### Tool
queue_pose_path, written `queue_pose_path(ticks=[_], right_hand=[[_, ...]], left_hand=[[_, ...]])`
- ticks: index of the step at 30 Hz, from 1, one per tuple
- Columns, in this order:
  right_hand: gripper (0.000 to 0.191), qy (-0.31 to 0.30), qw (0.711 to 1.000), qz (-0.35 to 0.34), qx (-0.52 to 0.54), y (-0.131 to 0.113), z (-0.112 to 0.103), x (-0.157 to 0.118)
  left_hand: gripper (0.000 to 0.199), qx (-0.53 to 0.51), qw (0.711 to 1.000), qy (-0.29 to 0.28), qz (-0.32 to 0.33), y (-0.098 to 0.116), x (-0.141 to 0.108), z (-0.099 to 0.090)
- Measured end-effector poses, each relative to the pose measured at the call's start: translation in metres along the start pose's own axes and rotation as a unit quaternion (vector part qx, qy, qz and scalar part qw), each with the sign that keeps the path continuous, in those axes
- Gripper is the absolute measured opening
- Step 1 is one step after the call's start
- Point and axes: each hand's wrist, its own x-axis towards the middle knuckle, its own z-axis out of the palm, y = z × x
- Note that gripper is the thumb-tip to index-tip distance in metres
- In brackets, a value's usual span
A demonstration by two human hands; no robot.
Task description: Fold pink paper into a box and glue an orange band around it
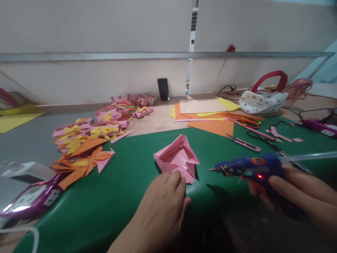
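A folded pink paper piece [181, 154], open at the top with a shiny streak inside, rests on the green mat [116, 207]. My left hand [167, 198] grips its near edge, fingers closed and the thumb tucked low. My right hand [297, 189] is wrapped around the handle of a blue hot glue gun [252, 168]. A red light glows on the gun's side and a clear glue stick [310, 156] sticks out of its back. The nozzle points left, a short way right of the pink paper and apart from it.
Pink paper pieces with yellow bows [102, 131] and orange paper cut-outs [86, 163] lie to the left. Coloured sheets [202, 109], scissors [252, 123], and a pink cutter [243, 143] lie right of centre. A phone [163, 89] leans on the wall; a white bag [263, 101] stands right.
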Motion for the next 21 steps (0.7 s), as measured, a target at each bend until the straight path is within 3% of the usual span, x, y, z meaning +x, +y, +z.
queue_pose_path(ticks=[2,5,9,11,16,21], right_hand=[[0.042,-0.080,0.996,-0.030,-0.001,-0.009,0.008,0.005],[0.041,-0.130,0.989,-0.066,-0.028,-0.022,0.018,0.013],[0.036,-0.187,0.975,-0.094,-0.074,-0.035,0.029,0.024],[0.034,-0.194,0.970,-0.114,-0.088,-0.039,0.034,0.030],[0.031,-0.213,0.957,-0.143,-0.138,-0.043,0.040,0.039],[0.035,-0.229,0.952,-0.119,-0.163,-0.048,0.035,0.038]], left_hand=[[0.020,-0.002,1.000,0.018,-0.007,0.001,-0.001,0.003],[0.022,0.003,0.999,0.051,-0.016,0.000,-0.002,0.011],[0.062,0.006,0.995,0.103,0.000,0.000,-0.002,0.018],[0.070,0.005,0.994,0.105,0.005,0.000,-0.001,0.020],[0.064,-0.008,0.996,0.088,-0.008,0.001,0.001,0.020],[0.064,-0.023,0.997,0.069,-0.013,0.000,0.002,0.018]])
